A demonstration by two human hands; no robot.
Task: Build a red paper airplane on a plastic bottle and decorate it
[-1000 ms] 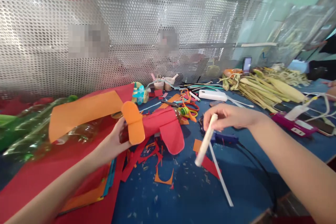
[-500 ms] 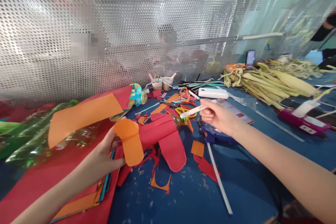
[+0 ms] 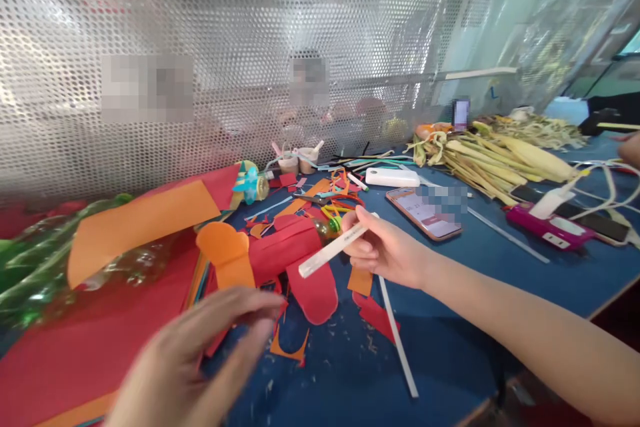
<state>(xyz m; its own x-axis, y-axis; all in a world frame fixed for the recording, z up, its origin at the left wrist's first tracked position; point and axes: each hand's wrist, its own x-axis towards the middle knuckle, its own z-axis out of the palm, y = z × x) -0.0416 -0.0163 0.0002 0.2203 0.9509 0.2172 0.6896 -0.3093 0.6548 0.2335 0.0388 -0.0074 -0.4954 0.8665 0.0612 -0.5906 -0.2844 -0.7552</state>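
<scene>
Pinching a white stick (image 3: 325, 258), the right hand (image 3: 393, 250) hovers mid-frame by the red-wrapped bottle (image 3: 285, 250), its flaps (image 3: 316, 295) already on, what remains unclear; the left hand (image 3: 163, 370), lower left, curves loosely apart, empty

Phone (image 3: 420, 217) lies right of the wrapped bottle (image 3: 285, 247).

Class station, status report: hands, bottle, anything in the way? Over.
Left hand open, nothing seen in it. Right hand grips pale stick. Paper-wrapped bottle on its side, neither hand holding it. Paper scraps lie around it.
</scene>
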